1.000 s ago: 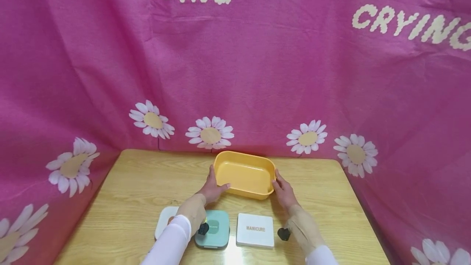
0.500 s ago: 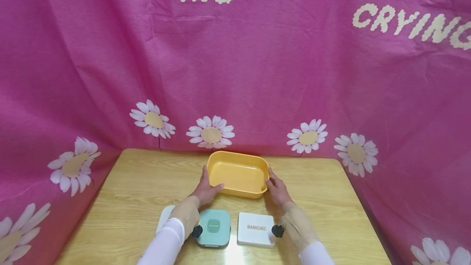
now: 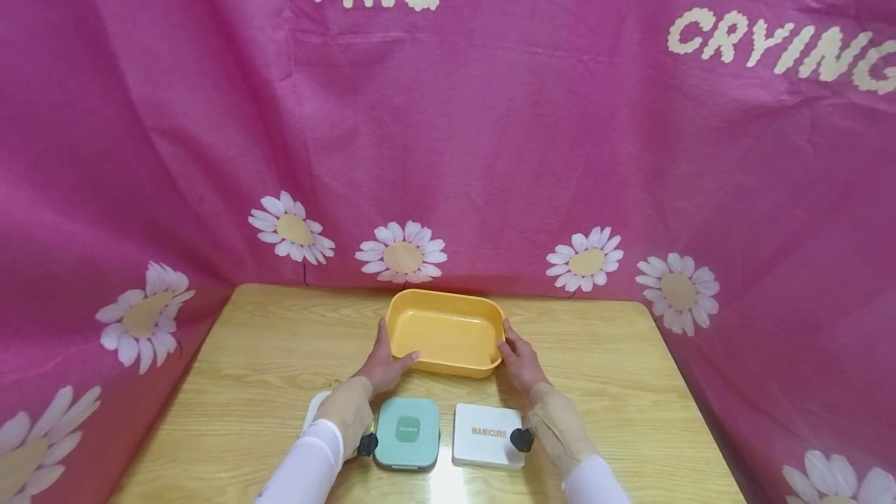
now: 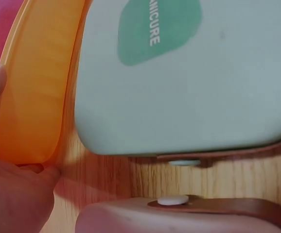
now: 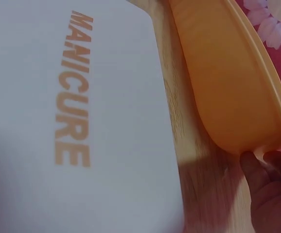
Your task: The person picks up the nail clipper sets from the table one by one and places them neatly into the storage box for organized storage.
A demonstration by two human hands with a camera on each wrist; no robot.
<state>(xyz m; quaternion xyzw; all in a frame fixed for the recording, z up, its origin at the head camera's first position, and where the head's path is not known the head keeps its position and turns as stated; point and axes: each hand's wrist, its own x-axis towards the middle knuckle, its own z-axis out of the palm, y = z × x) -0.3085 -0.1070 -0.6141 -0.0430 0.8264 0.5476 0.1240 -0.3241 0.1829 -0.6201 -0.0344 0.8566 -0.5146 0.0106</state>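
A yellow plastic basin [image 3: 446,330] lies on the far half of the wooden table, held by both hands at its ends. My left hand [image 3: 380,368] grips its left end with the thumb over the near rim; in the left wrist view the hand [image 4: 16,194] is partly cut off. At the other end my right hand [image 3: 523,365] holds the corner, its fingertips [image 5: 250,162] against the wall in the right wrist view. Nearer lie a mint-green manicure case [image 3: 407,442] and a white case [image 3: 483,448] lettered MANICURE.
Another pale case [image 4: 145,218] lies left of the green one, mostly covered by the left forearm in the head view. The wooden table [image 3: 609,379] reaches to a pink curtain [image 3: 476,138] with daisies, which hangs behind and on both sides.
Both hands have slid the basin to the left across the table, by less over the last half second. The green case and the lettered white case have stayed in place.
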